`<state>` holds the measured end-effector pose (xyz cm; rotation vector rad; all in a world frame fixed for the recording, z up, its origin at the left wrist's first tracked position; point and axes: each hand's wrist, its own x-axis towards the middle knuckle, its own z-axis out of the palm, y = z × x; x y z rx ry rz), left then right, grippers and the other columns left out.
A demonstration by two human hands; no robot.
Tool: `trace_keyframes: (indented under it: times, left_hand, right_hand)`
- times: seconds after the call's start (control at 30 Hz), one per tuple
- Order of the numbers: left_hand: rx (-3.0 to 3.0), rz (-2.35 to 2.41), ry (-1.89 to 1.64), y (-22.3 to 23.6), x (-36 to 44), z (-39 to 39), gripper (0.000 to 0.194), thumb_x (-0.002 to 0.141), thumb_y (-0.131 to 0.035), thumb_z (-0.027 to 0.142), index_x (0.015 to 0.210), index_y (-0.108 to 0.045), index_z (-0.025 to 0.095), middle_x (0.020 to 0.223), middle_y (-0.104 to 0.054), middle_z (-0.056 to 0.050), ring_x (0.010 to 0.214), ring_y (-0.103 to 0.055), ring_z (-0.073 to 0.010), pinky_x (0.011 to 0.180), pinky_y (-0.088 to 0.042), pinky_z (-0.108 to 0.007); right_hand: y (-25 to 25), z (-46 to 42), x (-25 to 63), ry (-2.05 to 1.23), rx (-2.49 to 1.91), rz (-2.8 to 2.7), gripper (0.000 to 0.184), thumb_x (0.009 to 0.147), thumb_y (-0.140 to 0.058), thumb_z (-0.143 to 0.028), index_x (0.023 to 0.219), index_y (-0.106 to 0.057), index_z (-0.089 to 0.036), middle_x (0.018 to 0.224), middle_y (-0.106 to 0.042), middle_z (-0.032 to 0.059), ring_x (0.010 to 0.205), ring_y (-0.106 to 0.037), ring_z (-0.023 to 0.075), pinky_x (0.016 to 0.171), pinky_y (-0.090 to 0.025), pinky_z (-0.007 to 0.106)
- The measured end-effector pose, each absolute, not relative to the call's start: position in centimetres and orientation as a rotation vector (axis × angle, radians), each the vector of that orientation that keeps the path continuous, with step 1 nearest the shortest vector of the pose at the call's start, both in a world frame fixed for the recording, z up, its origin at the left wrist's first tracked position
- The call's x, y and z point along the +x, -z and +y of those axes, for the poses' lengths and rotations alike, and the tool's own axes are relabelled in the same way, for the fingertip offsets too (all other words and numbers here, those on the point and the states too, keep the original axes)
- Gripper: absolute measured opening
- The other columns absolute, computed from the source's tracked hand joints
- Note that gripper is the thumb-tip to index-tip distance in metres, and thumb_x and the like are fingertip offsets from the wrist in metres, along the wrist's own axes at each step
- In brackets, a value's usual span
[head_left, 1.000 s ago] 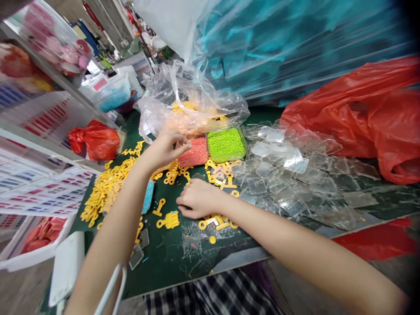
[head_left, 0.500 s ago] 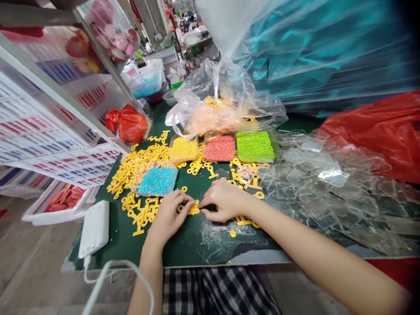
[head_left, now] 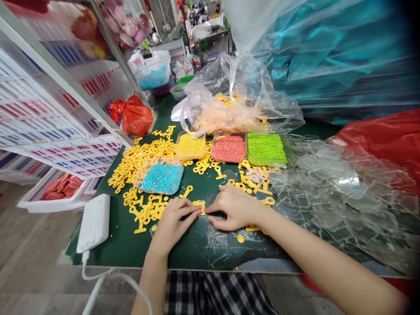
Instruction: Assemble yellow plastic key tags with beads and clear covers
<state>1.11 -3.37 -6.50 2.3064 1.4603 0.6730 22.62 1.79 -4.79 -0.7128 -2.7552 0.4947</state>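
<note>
Yellow pieces (head_left: 144, 157) on scratched green tabletop (head_left: 131, 249) — grey floor (head_left: 36, 258) below

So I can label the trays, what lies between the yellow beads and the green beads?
The red beads lie there; the head view shows it.

The location is a workshop or small factory floor. Indicators: a green worktable (head_left: 188, 256) carries bulk yellow plastic parts (head_left: 131, 164) and coloured beads (head_left: 266, 146) in open trays (head_left: 191, 155). White slotted crates (head_left: 36, 113) flank the table. Large plastic-wrapped teal goods (head_left: 331, 61) stand behind. Cluttered shelving (head_left: 211, 35) occupies the background.
</note>
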Motion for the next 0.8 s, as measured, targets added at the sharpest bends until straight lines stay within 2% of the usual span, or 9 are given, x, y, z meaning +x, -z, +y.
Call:
trace_keyframes:
  times: [0.27,0.43,0.6,0.8]
  left_hand:
    - [2.222,1.471,-0.680,6.1,1.4,-3.5,0.021,0.093,-0.055,0.032,0.101,-0.074,0.025,0.088,-0.066,-0.005,0.084,-0.057,-0.0197,0.075,-0.047,-0.035]
    - [2.223,1.545,-0.744,5.8,1.4,-3.4,0.023,0.095,-0.052,0.032,0.101,-0.073,0.025,0.087,-0.066,-0.005,0.085,-0.058,-0.0196,0.077,-0.047,-0.035]
    - [2.370,1.504,-0.748,5.5,2.7,-3.3,0.022,0.095,-0.053,0.034,0.096,-0.071,0.023,0.088,-0.067,-0.004,0.085,-0.058,-0.0193,0.078,-0.043,-0.035]
    - [2.479,1.374,-0.502,5.0,5.0,-2.5,0.015,0.090,-0.062,0.036,0.093,-0.071,0.024,0.093,-0.067,-0.002,0.089,-0.057,-0.0196,0.080,-0.041,-0.035]
  right_hand:
    - [5.0,1.8,22.6,-0.561,-0.705,-2.725,0.025,0.082,-0.054,-0.032,0.087,-0.076,-0.022,0.062,-0.070,0.0037,0.054,-0.055,0.0155,0.066,-0.034,0.032]
    - [5.0,2.4,23.1,-0.578,-0.803,-2.615,0.024,0.080,-0.048,-0.024,0.074,-0.071,-0.020,0.056,-0.062,0.0002,0.052,-0.048,0.0129,0.063,-0.031,0.030]
    - [5.4,3.5,23.7,-0.678,-1.096,-2.120,0.028,0.087,-0.036,-0.020,0.102,-0.060,-0.018,0.065,-0.059,-0.0005,0.057,-0.050,0.0140,0.060,-0.032,0.026]
    - [5.6,3.5,23.5,-0.745,-1.105,-2.017,0.024,0.090,-0.034,-0.020,0.102,-0.055,-0.018,0.064,-0.053,-0.0021,0.054,-0.047,0.0141,0.057,-0.031,0.025]
